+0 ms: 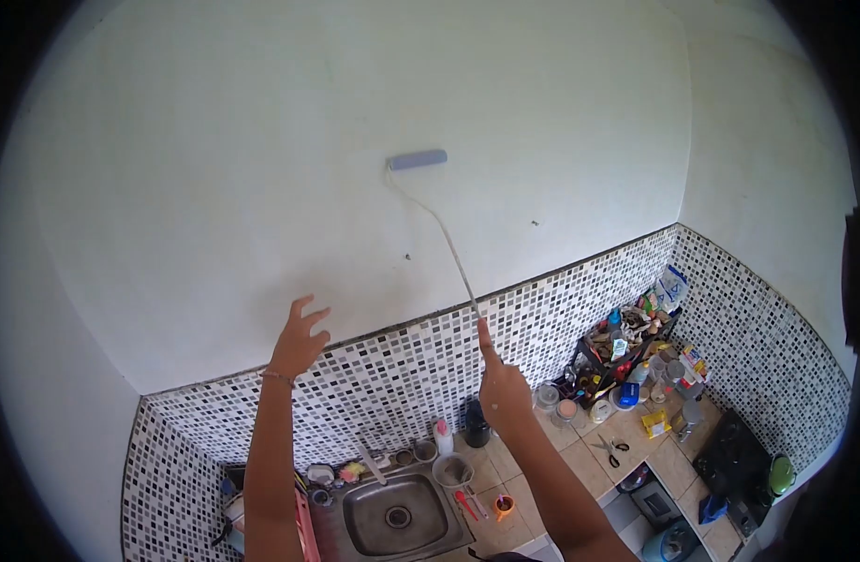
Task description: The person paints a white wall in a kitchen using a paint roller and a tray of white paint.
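My right hand (505, 389) is wrapped round the handle end of a paint roller, its index finger stretched along the shaft. From there the thin metal rod runs up and left to the pale blue-grey roller sleeve (418, 160), which lies against the white wall (261, 169). The grip itself is hidden inside my fingers. My left hand (301, 342) is raised in front of the wall, just above the tiled band, fingers apart and curved, with nothing in it. A bracelet circles the left wrist.
Black-and-white mosaic tiles (383, 384) cover the lower wall. Below are a steel sink (355, 534), a strainer bowl (453, 470), an orange cup (503, 507), scissors (609, 451), jars, a crowded dark rack (594, 361) and a black stove (734, 464). Two small marks dot the wall.
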A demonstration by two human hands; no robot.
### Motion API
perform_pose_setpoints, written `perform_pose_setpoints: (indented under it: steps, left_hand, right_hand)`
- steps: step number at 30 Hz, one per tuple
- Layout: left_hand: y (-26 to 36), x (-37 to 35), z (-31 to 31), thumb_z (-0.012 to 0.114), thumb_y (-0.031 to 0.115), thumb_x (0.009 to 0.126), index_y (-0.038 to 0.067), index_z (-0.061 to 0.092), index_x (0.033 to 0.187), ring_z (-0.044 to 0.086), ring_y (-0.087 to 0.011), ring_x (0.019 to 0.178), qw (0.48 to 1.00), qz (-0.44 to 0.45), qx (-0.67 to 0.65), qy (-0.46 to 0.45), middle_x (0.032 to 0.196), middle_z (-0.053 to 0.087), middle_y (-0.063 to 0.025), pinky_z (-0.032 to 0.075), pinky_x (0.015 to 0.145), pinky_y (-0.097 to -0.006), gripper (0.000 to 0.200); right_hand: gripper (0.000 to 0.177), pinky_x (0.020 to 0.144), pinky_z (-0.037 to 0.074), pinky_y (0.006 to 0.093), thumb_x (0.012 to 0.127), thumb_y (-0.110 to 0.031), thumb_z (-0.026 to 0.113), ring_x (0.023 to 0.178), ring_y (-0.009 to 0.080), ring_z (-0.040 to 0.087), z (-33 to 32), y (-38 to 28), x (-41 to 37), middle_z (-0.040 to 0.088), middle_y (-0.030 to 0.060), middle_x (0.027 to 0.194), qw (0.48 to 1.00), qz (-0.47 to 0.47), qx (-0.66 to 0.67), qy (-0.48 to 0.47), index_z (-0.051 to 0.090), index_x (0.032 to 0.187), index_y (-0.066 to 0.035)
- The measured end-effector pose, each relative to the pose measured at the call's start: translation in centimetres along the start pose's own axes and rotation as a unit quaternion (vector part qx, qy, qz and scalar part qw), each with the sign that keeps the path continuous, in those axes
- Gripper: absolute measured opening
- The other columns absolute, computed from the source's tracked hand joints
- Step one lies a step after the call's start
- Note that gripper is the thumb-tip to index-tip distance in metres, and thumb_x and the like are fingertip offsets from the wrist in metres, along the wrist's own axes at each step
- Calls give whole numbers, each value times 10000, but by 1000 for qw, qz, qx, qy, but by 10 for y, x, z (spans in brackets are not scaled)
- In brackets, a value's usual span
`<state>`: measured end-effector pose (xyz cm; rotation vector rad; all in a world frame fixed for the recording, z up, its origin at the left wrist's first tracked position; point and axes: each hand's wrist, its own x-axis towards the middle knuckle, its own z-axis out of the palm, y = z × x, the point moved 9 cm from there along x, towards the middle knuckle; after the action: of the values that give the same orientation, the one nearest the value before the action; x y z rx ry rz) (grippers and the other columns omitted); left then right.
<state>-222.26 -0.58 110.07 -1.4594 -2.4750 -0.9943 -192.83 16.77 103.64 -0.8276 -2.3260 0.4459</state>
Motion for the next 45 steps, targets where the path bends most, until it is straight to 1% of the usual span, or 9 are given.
perform_pose_setpoints:
  steps: [3,12,17,21,22,25,37,42,45]
  left_hand:
    - [-29,-38,33,625,160,858,100,593,1321,515,-278,1251,987,-69,-134,-61,1494,348,-81,470,993,-384,468]
    - [-84,-150,126,676,71,864,76,555,1325,449,-267,1303,987,65,-104,-106,1368,475,-129,399,1073,-370,477]
    - [-126,-230,179,656,103,878,31,548,1312,516,-269,1214,974,11,-160,-157,1288,530,-156,410,1037,-334,453]
    - [-141,-289,201,623,128,906,15,542,1322,553,-226,1148,915,-221,-263,-210,1298,544,-148,441,990,-324,438]
    - [-151,-301,210,617,151,915,16,549,1322,580,-206,1072,925,-149,-295,-187,1274,580,-121,458,951,-329,435]
    - [-159,-335,227,583,177,926,68,552,1353,556,-142,1121,882,-280,-288,-245,1252,608,-67,499,853,-307,442]
    - [-119,-376,272,567,134,947,28,576,1303,583,-163,1135,846,-309,-359,-244,1208,648,-85,441,977,-284,372]
    - [-183,-450,308,555,196,964,40,573,1310,595,-171,1119,867,-291,-301,-271,1190,657,-62,462,948,-297,380]
    - [-193,-485,309,571,236,943,61,580,1306,609,-172,1080,818,-405,-290,-286,1184,659,-49,498,879,-326,403]
  right_hand:
    - [812,513,457,507,903,-18,456,524,393,596,23,23,-20,579,180,578,999,19,-5,-27,67,1573,-259]
    - [794,541,477,526,905,-27,458,570,416,610,60,63,-67,587,223,610,995,62,1,-77,105,1572,-271]
    - [739,542,471,541,935,-73,465,586,443,604,83,84,-87,584,237,629,997,65,8,-48,161,1558,-328]
    - [825,560,493,524,899,-29,457,612,410,638,81,79,-88,616,215,658,996,70,-5,-60,97,1557,-370]
    - [824,557,491,524,899,-28,457,606,409,635,81,76,-88,613,214,652,996,70,-2,-60,96,1558,-368]
    - [782,553,481,526,922,-57,458,591,416,620,81,73,-90,596,217,637,995,77,7,-59,117,1557,-360]
    - [583,526,421,421,969,-76,483,531,366,561,65,69,-112,529,203,618,983,80,165,14,343,1512,-234]
    - [610,546,447,454,943,-75,507,568,375,590,80,98,-155,566,204,649,989,75,130,9,346,1511,-230]
    - [649,558,453,478,926,-78,518,592,381,605,108,114,-178,588,199,664,994,72,83,-15,321,1519,-255]
